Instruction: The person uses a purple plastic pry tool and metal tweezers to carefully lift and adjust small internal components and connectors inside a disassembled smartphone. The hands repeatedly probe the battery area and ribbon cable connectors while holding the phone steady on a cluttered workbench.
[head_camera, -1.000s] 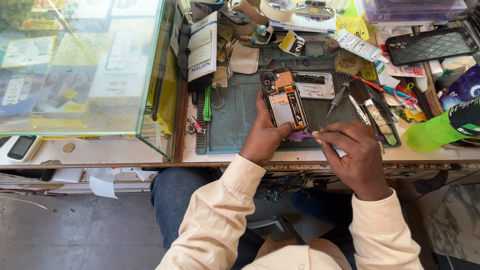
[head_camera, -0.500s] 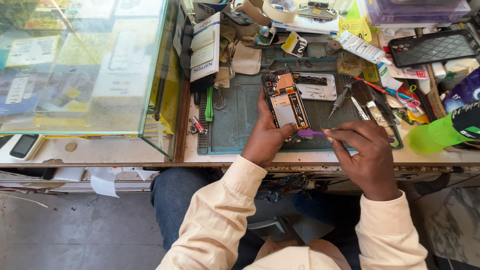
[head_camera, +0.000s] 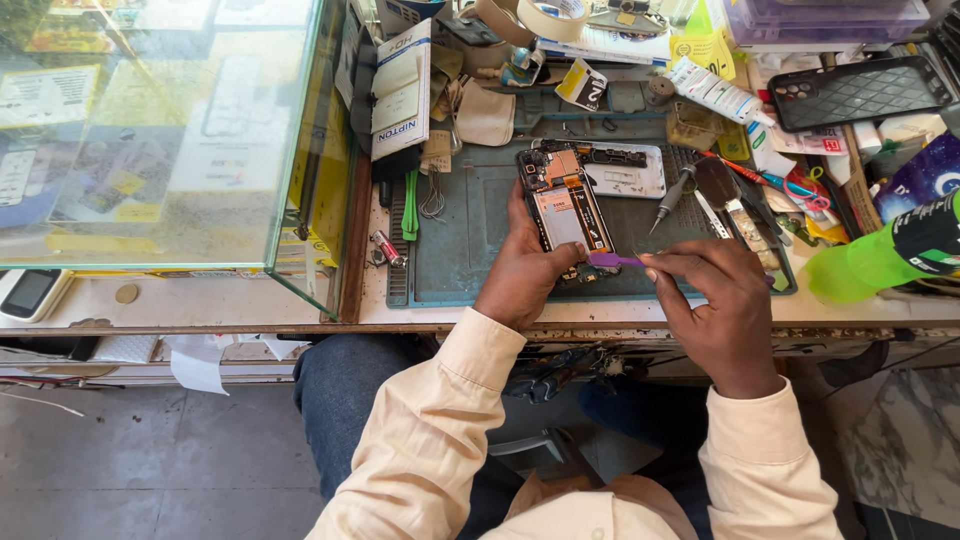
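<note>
Purple plastic marks the slim pry tool (head_camera: 614, 260) pinched between the fingertips of the right hand (head_camera: 715, 305), its tip reaching left to the near end of the opened phone (head_camera: 563, 205). The phone lies back-off on the grey-green work mat (head_camera: 470, 240), its copper-coloured parts and battery showing, running from near to far. The left hand (head_camera: 525, 275) is closed around the phone's near left edge, thumb pressing against its side and fingers curled beneath, holding it steady. Just right of the phone's far end lies its detached silvery back cover (head_camera: 625, 170). Farther right on the mat rest a small screwdriver (head_camera: 672, 195) and metal tweezers (head_camera: 712, 212). A green bottle (head_camera: 885, 255) lies at the right edge of the bench, and a black phone case (head_camera: 860, 92) sits far right. A glass display case (head_camera: 160, 130) fills the left side, with a roll of tape (head_camera: 545, 15) at the far edge.
</note>
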